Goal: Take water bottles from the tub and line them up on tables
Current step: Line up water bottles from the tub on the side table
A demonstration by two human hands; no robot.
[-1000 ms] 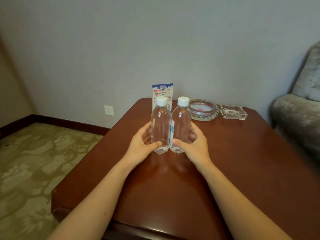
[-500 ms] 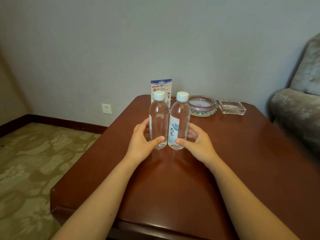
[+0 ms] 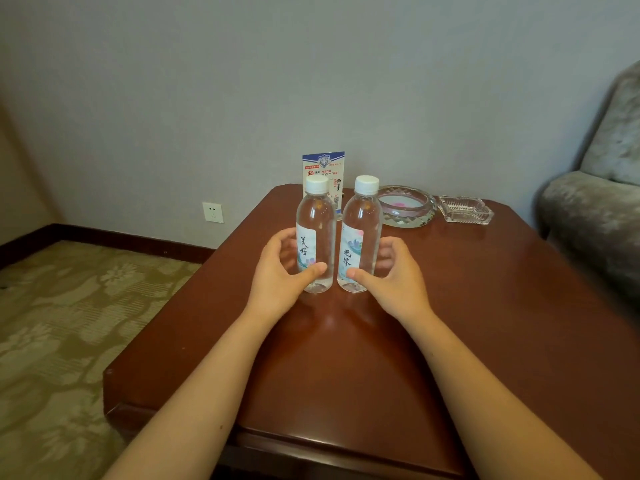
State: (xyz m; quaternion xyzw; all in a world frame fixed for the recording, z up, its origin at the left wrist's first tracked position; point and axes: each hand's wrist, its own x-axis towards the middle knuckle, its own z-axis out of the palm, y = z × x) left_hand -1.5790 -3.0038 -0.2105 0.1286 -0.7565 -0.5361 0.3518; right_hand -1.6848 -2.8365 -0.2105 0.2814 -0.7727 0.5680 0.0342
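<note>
Clear plastic showed inside both grips. The left hand (image 3: 278, 275) curled round the lower part of the left bottle (image 3: 317, 221), thumb across its front and fingers behind it. The right hand (image 3: 396, 277) held the right bottle (image 3: 362, 218) the same way.

Both bottles stood upright on the table (image 3: 346, 358), white caps on top and printed labels facing the person, with only a narrow gap between the two thumbs.

Straight beyond the left grip stood a blue and white card (image 3: 323, 166), upright at the table's far edge. Beyond the right grip lay a round glass dish (image 3: 407, 206), and further outward a square glass ashtray (image 3: 464, 210) just beside it.

Well outside the right hand was a grey armchair (image 3: 595, 216). Outside the left hand were a wall socket (image 3: 213, 212) and patterned carpet (image 3: 52, 323).
</note>
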